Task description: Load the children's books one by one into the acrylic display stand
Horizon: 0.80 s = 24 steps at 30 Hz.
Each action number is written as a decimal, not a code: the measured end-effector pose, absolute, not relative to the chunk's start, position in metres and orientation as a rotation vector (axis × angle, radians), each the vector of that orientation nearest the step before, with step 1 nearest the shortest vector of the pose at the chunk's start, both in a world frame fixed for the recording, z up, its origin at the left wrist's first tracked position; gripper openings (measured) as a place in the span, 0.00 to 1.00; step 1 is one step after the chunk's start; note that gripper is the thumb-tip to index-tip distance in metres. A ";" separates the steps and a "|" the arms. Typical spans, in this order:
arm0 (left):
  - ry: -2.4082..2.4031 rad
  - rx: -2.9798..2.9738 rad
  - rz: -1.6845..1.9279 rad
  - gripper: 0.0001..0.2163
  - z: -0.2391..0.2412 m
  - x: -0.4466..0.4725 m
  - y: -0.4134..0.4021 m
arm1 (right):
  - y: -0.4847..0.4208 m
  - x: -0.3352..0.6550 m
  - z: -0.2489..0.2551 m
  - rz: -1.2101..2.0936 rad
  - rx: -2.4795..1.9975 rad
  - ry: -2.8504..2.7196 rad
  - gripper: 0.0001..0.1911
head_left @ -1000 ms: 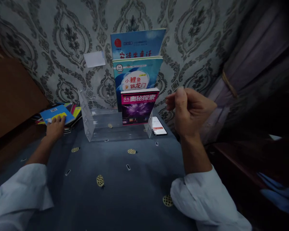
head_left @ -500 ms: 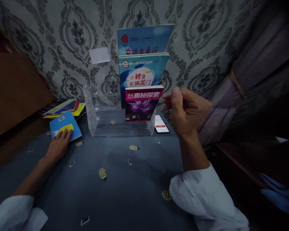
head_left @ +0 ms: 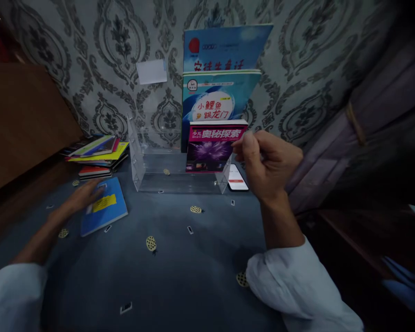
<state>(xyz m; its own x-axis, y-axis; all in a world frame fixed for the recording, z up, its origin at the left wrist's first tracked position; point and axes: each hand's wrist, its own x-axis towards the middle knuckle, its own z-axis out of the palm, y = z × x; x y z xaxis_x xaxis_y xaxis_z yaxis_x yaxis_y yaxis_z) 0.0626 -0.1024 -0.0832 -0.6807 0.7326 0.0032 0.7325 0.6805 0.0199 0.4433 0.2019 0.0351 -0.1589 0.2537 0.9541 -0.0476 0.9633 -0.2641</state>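
My left hand (head_left: 76, 199) lies flat, fingers stretched out, on the left edge of a blue book with a yellow label (head_left: 105, 211) that rests on the dark blue cloth. My right hand (head_left: 267, 162) is raised with its fingers loosely curled and thumb up, right beside the top right corner of a magenta book (head_left: 212, 146). That book stands in the front tier of a clear acrylic rack (head_left: 141, 157). Behind it stand a teal book (head_left: 218, 99) and a blue book (head_left: 226, 48). I cannot tell whether the fingers touch the magenta book.
A stack of colourful books (head_left: 98, 156) lies left of the rack, by a brown wooden panel (head_left: 24, 120). A phone (head_left: 237, 178) with a lit screen lies right of the rack. A patterned wall stands behind, and a curtain (head_left: 366, 115) hangs at the right.
My left hand has slid the blue book off the stack and toward me across the cloth. My right hand has drifted closer to the magenta book's corner.
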 end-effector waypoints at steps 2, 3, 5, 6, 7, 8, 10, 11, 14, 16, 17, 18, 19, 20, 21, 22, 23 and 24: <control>2.935 1.151 0.022 0.27 -0.089 0.059 -0.086 | 0.199 0.445 0.037 0.251 -0.176 -1.727 0.25; 2.951 1.110 0.011 0.26 -0.094 0.059 -0.081 | 0.198 0.445 0.037 0.252 -0.184 -1.731 0.25; 2.952 1.068 -0.008 0.26 -0.102 0.059 -0.076 | 0.197 0.446 0.039 0.257 -0.176 -1.733 0.24; 2.953 1.055 -0.014 0.27 -0.105 0.060 -0.076 | 0.196 0.447 0.039 0.258 -0.162 -1.728 0.24; 2.955 1.048 -0.018 0.27 -0.107 0.061 -0.077 | 0.196 0.448 0.039 0.257 -0.149 -1.724 0.24; 2.956 1.045 -0.022 0.27 -0.109 0.062 -0.079 | 0.196 0.448 0.039 0.256 -0.141 -1.724 0.24; 2.959 1.049 -0.027 0.27 -0.110 0.065 -0.082 | 0.196 0.449 0.039 0.262 -0.151 -1.738 0.24; 2.962 1.055 -0.030 0.27 -0.110 0.068 -0.083 | 0.195 0.449 0.039 0.273 -0.165 -1.751 0.24; 2.969 1.084 -0.040 0.28 -0.113 0.079 -0.086 | 0.192 0.445 0.036 0.338 -0.168 -1.800 0.24; 2.965 1.133 -0.042 0.28 -0.117 0.088 -0.089 | 0.183 0.436 0.030 0.381 -0.118 -1.862 0.24; 2.960 1.167 -0.041 0.29 -0.119 0.093 -0.090 | 0.176 0.429 0.025 0.393 -0.081 -1.916 0.23; 2.954 1.205 -0.036 0.29 -0.121 0.097 -0.092 | 0.168 0.421 0.018 0.391 -0.038 -1.986 0.23; 2.949 1.245 -0.026 0.29 -0.124 0.101 -0.094 | 0.157 0.412 0.009 0.378 0.013 -2.078 0.22; 2.944 1.283 -0.009 0.29 -0.127 0.105 -0.096 | 0.146 0.403 -0.002 0.349 0.067 -2.221 0.21; 2.939 1.315 0.012 0.29 -0.129 0.109 -0.097 | 0.135 0.394 -0.015 0.300 0.102 -2.359 0.19; 2.935 1.345 0.036 0.29 -0.132 0.113 -0.099 | 0.125 0.385 -0.030 0.246 0.131 -2.505 0.17; 2.932 1.378 0.061 0.29 -0.135 0.117 -0.100 | 0.117 0.377 -0.045 0.211 0.168 -2.641 0.14; 2.927 1.412 0.083 0.30 -0.137 0.121 -0.101 | 0.110 0.372 -0.060 0.200 0.190 -2.744 0.12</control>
